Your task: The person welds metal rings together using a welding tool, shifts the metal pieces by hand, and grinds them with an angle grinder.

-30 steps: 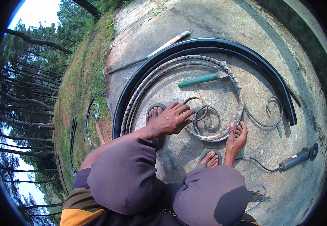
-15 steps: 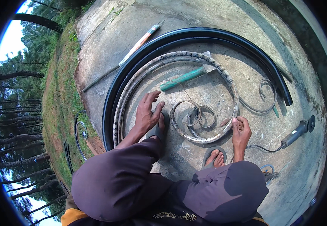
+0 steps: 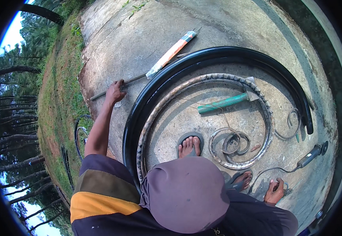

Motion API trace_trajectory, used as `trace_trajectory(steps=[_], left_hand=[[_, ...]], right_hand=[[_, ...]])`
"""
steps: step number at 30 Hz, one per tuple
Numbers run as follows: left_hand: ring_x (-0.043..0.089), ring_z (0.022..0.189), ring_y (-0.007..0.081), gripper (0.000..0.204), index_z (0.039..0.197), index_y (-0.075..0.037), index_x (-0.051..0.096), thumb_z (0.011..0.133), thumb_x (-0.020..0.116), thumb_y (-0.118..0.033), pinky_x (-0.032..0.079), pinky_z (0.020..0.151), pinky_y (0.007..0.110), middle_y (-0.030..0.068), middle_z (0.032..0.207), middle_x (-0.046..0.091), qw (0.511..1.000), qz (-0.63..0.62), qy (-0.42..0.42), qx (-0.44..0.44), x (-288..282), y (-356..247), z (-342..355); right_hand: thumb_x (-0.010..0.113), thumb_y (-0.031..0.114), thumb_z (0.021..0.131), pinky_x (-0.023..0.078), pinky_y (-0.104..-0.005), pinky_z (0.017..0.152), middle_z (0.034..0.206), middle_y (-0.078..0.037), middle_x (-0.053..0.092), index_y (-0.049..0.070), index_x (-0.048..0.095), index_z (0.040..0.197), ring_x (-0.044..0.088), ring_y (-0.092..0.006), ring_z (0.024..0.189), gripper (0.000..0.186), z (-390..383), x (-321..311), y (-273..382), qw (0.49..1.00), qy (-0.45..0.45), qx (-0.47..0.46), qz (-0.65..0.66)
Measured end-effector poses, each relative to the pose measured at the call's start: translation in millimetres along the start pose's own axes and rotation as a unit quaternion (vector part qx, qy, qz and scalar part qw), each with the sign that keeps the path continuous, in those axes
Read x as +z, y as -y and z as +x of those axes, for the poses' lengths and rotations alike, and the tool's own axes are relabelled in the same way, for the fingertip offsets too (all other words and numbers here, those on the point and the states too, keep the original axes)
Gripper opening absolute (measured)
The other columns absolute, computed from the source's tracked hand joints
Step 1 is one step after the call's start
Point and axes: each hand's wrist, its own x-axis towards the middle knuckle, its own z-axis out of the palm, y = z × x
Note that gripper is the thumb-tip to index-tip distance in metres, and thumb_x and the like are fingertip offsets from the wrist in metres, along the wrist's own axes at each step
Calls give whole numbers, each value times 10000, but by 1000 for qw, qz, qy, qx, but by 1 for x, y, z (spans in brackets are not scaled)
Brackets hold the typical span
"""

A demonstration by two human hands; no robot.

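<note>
My left hand (image 3: 116, 91) is at the upper left, its fingers curled round a thin metal rod (image 3: 135, 78) beside an orange-and-white tube (image 3: 170, 54). My right hand (image 3: 274, 191) is low at the right with bent fingers, by a dark tool (image 3: 287, 192); what it holds is hard to make out. Between them lie a curved black bar (image 3: 226, 52) and a mottled metal hoop (image 3: 179, 87) with smaller scrolls (image 3: 242, 143). A hammer with a green handle (image 3: 222, 103) lies inside the hoop.
A corded angle grinder (image 3: 311, 156) lies at the right on the concrete (image 3: 120, 39). My sandalled feet (image 3: 188, 146) stand by the hoop. At the left, grass (image 3: 57, 118) with more curved metal pieces (image 3: 76, 129) borders the slab, with trees beyond.
My left hand has moved from inside the hoop up and left to the rod. My right hand has left the hoop and moved down and right. The view has shifted with my head.
</note>
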Motion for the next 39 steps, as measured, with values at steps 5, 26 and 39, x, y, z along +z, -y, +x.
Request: trace_trajectory(steps=[5,26,39], left_hand=[[626,952,445,211,1030,-45,548,954,641,-219,497,806,538,205,1000,609,991,100,-40,78,15,18,11],[486,536,362,623,757,-4,525,958,594,-589,363,550,476,210,579,437,997,-9,-60,47,-77,35,-31],[480,535,280,555,836,-1,620,998,594,-531,359,547,455,167,604,536,981,-36,-167,-96,-83,-95,-99]], right_hand=[[719,202,942,476,-420,733,812,-156,619,-41,615,1212,601,-291,725,378,-6,-20,33,998,29,-20,-46],[748,112,883,493,-406,703,799,-147,619,-16,646,1224,603,-282,708,378,49,-29,61,999,5,-31,-9],[760,148,883,522,-397,764,948,-158,653,-3,650,1222,649,-279,835,387,62,0,68,993,-13,-43,112]])
